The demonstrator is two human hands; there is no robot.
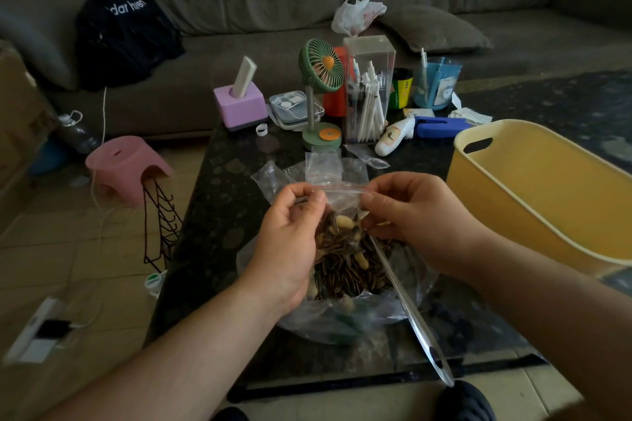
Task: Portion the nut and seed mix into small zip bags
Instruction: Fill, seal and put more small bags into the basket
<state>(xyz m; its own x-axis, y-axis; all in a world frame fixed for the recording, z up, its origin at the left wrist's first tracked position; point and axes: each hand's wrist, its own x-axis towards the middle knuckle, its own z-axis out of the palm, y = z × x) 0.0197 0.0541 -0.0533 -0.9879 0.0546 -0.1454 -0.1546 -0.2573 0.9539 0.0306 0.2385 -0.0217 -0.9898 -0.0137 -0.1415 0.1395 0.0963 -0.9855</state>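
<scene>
Presently: small zip bag [342, 202], part-filled, held over the seed-and-peanut mix [349, 270] on the desk [219, 215]. Left hand [290, 243] and right hand [407, 215], each grip pinched on its mouth. Risk: uneven pressing leaves seal gaps; seeds spill.

Black bag [126, 34] on sofa: white lettering, partly readable "dar h...en".

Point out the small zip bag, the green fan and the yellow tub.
small zip bag [342, 196], head view, clear upper part below the zip strip.
green fan [321, 66], head view, orange hub of the grille.
yellow tub [533, 212], head view, near outer wall.
</scene>
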